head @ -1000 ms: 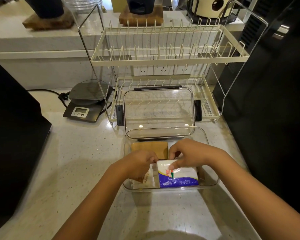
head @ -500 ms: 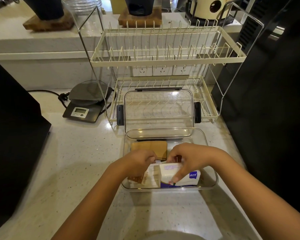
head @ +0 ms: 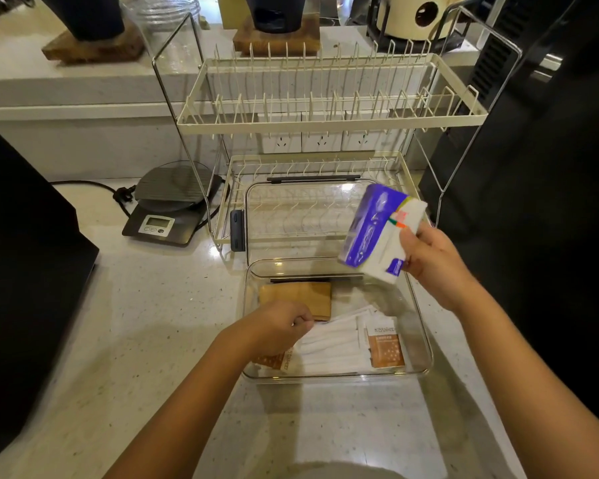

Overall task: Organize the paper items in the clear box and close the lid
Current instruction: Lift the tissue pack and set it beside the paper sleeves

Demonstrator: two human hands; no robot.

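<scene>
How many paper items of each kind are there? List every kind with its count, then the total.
Purple-and-white tissue pack, held in the right hand above the clear box: 1
Brown paper stack: 1
Orange-printed packets: 2
Total: 4. The plain white packets between them overlap too much to count.

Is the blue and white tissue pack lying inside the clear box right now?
No, the right hand holds the tissue pack up above the clear box.
</scene>
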